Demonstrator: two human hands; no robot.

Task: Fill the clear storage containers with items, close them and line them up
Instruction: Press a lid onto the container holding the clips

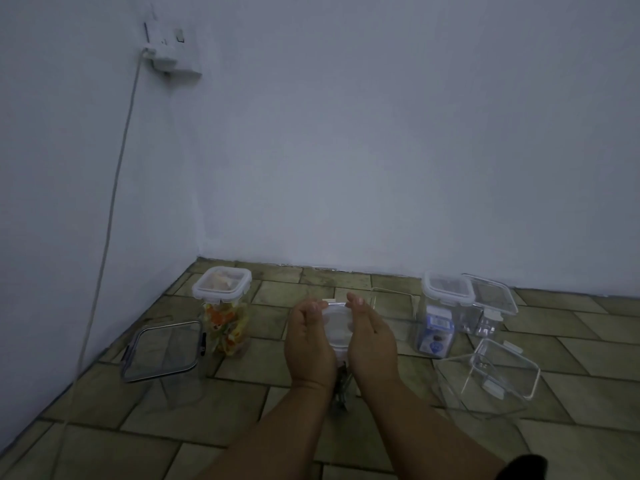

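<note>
Both my hands press on the white-rimmed lid [337, 323] of a tall clear container [341, 386] that stands on the floor in front of me and holds metal items. My left hand [310, 336] covers the lid's left side and my right hand [369, 336] its right side. At the left stands a closed container of colourful pieces [227, 306]. A closed container with blue-and-white packets [438, 320] stands at the right. A dark-rimmed container [166, 351] sits at the left with its lid tilted.
An open clear container [394, 306] stands behind my hands. At the right are a lidded clear container [488, 306] and a wide open one [485, 382] with a lid inside. A white cable [110, 209] hangs from a wall socket [169, 50]. The floor is tiled.
</note>
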